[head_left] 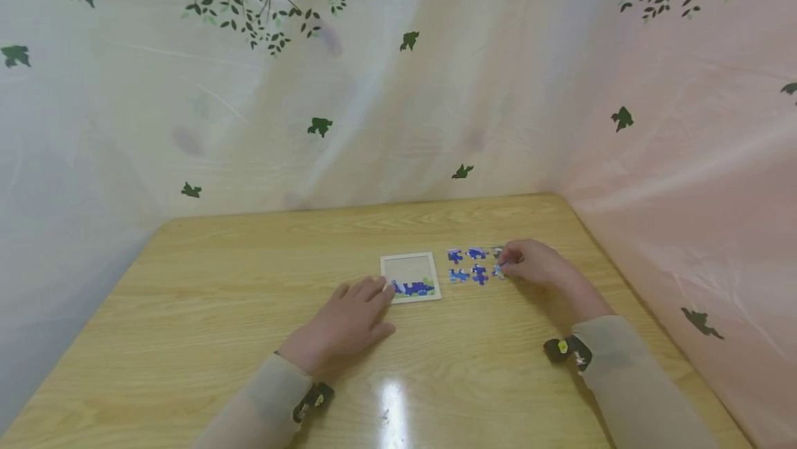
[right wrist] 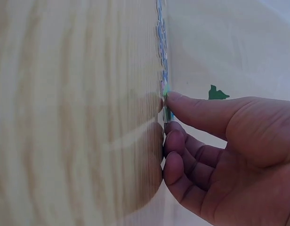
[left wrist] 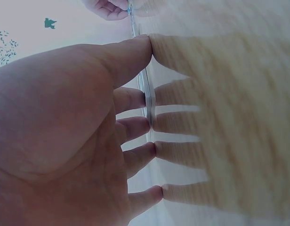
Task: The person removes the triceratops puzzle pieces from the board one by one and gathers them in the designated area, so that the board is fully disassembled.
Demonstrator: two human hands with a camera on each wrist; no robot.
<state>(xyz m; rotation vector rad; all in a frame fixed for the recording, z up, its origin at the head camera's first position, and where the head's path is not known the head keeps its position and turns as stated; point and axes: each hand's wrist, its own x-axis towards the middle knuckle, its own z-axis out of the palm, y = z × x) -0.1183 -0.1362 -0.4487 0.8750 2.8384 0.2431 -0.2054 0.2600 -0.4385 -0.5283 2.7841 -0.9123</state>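
Note:
A square puzzle tray [head_left: 406,256] with a pale rim lies flat on the table, and joined blue and green jigsaw pieces [head_left: 414,288] fill its near part. My left hand [head_left: 345,321] rests with spread fingers on the table, its fingertips touching the tray's left side. To the right of the tray, loose jigsaw pieces [head_left: 479,274] lie in two rows. At the right end of the nearer row, my right hand [head_left: 538,266] pinches a jigsaw piece [right wrist: 167,89] at table level between thumb and fingers, which partly cover it.
The wooden table [head_left: 249,276] is glossy and reflects the hands. Behind it hangs a pale curtain [head_left: 373,103] with leaf prints, which continues along the right side. Each wrist wears a dark strap with a small camera [head_left: 560,349].

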